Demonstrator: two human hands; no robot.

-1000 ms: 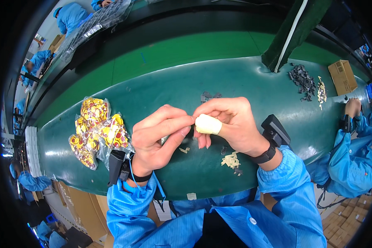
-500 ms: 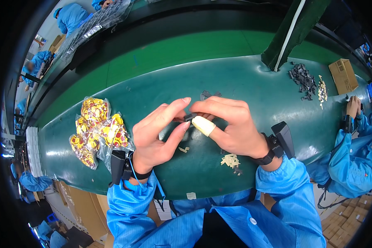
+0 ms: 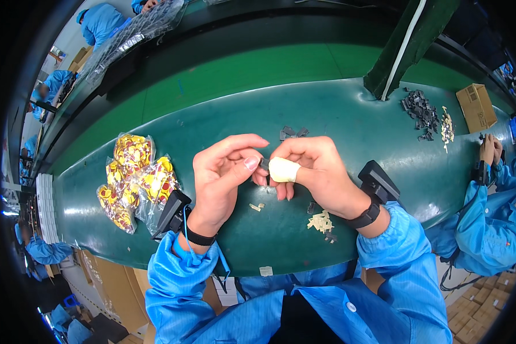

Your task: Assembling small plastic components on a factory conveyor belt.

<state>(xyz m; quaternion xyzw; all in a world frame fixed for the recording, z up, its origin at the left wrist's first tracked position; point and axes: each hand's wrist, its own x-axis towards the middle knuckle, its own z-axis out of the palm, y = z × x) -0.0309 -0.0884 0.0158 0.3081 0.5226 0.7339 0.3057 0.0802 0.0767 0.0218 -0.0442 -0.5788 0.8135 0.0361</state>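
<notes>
Over the middle of the green table (image 3: 241,252), my two hands meet at a small black plastic part (image 3: 264,164). My left hand (image 3: 221,175) pinches it from the left between thumb and fingers. From the other side my right hand (image 3: 312,169) closes on it, its thumb wrapped in a cream-coloured cover (image 3: 283,170). The fingers hide most of the part. Just beyond my hands lie several dark plastic pieces (image 3: 293,133). Nearer me are a few pale strips (image 3: 257,207) and, below my right hand, a small heap of cream pieces (image 3: 320,222).
Clear bags of yellow and red pieces (image 3: 133,183) lie at the left. Toward the far right are a heap of black parts (image 3: 421,112), a pile of pale pieces (image 3: 447,129) and a cardboard box (image 3: 476,108). A green post (image 3: 395,54) stands behind; a co-worker (image 3: 487,218) sits at the right.
Both hands have turned and drawn closer around the black part, with the right fingers curling under it. A dark piece now shows beside the cream heap.
</notes>
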